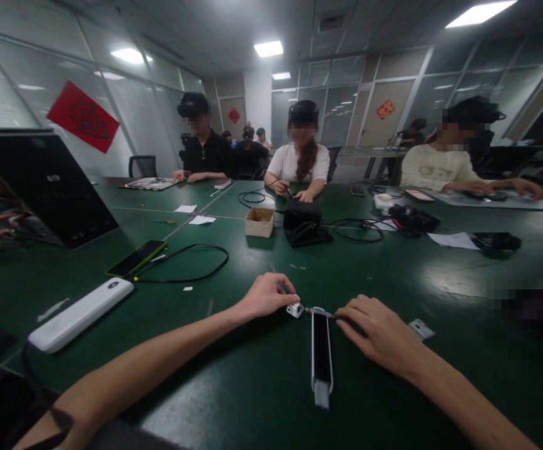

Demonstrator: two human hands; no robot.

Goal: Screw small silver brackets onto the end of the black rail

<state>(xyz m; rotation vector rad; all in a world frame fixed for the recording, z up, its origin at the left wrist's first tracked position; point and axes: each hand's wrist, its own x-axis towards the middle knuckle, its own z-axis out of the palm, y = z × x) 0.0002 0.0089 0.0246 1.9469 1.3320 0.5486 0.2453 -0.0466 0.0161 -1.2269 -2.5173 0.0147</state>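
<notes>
My left hand [268, 296] pinches a small white block with holes [294, 309] between thumb and fingertips, just above the table. Close to its right, a long, narrow holder-like piece with a black face and silver frame [321, 350] lies pointing toward me, a grey metal tab [321, 395] at its near end. Thin metal pin-like parts stick out sideways at its far end. My right hand [375, 328] is beside that far end, its thumb and index finger slightly apart. The fingertips are at the right-hand pin; whether they touch it is unclear.
A small grey plate [421, 329] lies right of my right hand. To the left are a white power bank [81, 314], a phone [136, 258] and a looped cable. An open box [259, 223] and a black case [302, 214] stand ahead. Several people sit around the green table [234, 369].
</notes>
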